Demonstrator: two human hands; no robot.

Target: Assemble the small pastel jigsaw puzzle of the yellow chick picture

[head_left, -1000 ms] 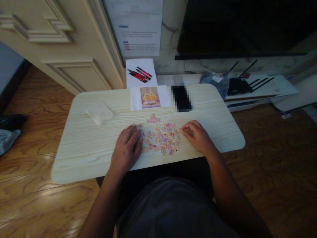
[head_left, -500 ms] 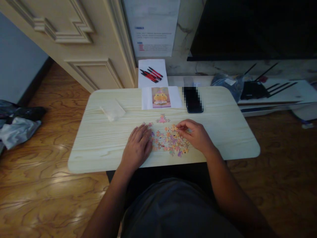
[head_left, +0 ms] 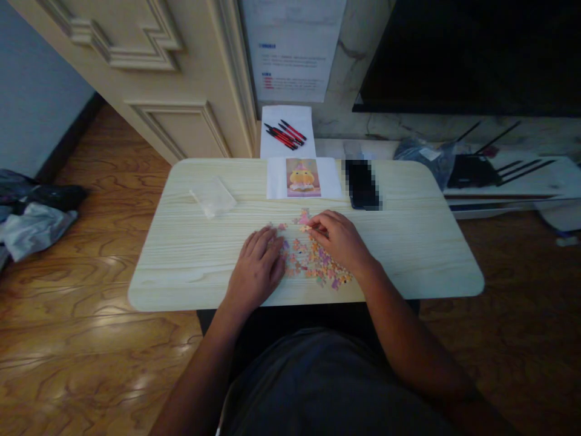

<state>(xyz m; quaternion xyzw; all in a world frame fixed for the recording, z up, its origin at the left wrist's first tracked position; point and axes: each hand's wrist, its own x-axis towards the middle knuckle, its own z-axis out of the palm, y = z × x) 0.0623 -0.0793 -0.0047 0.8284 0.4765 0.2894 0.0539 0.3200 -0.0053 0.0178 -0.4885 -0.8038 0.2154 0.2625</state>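
Small jigsaw puzzle pieces [head_left: 324,264] lie in a loose heap near the table's front edge, mostly orange and yellow with some pink and purple. My right hand [head_left: 341,240] pinches a yellowish puzzle piece [head_left: 305,228] between thumb and fingers, just below a small pink cluster [head_left: 303,215] that looks joined. Whether the piece touches that cluster I cannot tell. My left hand [head_left: 256,266] rests open on the table, left of the pieces, its fingertips beside a few pinkish ones. Behind the cluster lies a white sheet with a printed picture [head_left: 303,177] of a yellow character.
A clear plastic bag [head_left: 214,197] lies on the table's left side. The dark phone [head_left: 362,184] is at the back right. Red and black pens [head_left: 285,134] sit on paper beyond the table [head_left: 181,242]. A black router [head_left: 474,169] stands on the cabinet at right.
My right hand has moved from the heap up and left to the pink cluster, with a piece in its fingertips. My left hand stays in place on the table. The view has shifted slightly.
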